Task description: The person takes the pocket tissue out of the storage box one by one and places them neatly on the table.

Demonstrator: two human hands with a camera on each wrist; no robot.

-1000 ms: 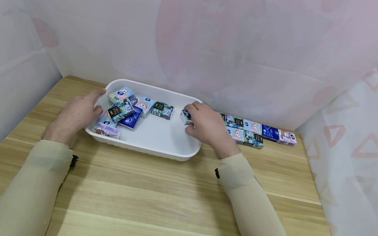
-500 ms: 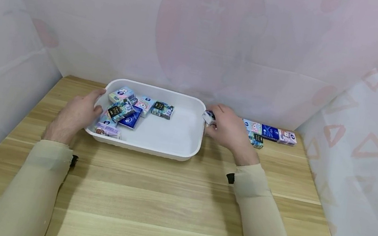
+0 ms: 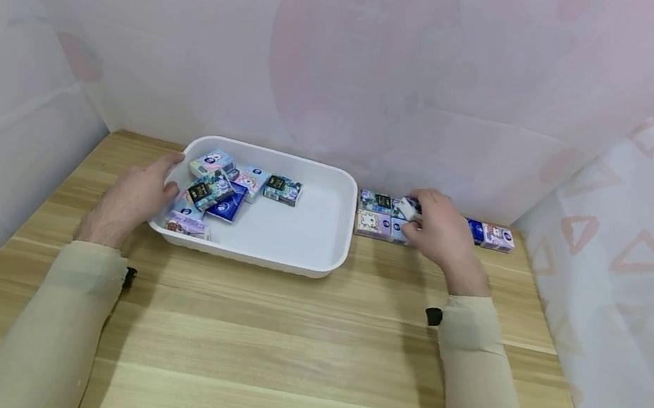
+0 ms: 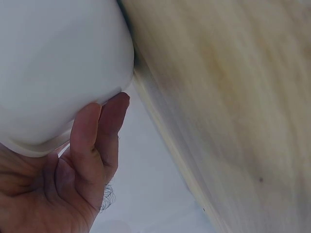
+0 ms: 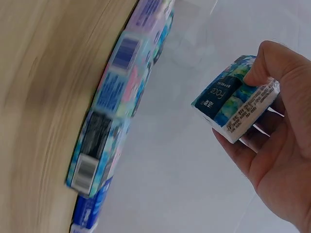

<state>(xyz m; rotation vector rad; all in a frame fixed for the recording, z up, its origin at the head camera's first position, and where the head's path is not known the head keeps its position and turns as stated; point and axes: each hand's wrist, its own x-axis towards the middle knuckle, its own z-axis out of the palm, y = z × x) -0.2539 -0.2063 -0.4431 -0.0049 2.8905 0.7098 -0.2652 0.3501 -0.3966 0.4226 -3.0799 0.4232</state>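
In the head view, the left hand (image 3: 132,198) grips the left end of the tray (image 3: 296,235), thumb and forefinger a little spread at the rim. The right hand (image 3: 441,233) pinches one small pack (image 3: 409,208), white end showing, over the row to the right of the tray. That tray is white, a rounded rectangle, and at least seven loose packs (image 3: 227,204) lie heaped towards its left side — one plain blue, two dark floral, the others pastel. Of the two-line row, at least five show about the hand: floral, lilac and light blue to its left, blue and pink to its right; the rest is covered. The table (image 3: 252,349) has a pale wood grain.

In the left wrist view, two slightly bent fingers (image 4: 85,131) lie against the tray's smooth outer wall; the thumb is hidden.

In the right wrist view, thumb and fingers close tightly on the boxy pack — blue-green floral print, dark label, small lettering on its white end. It is held clear of the row (image 5: 99,131), where at least five packs show, one with a barcode.
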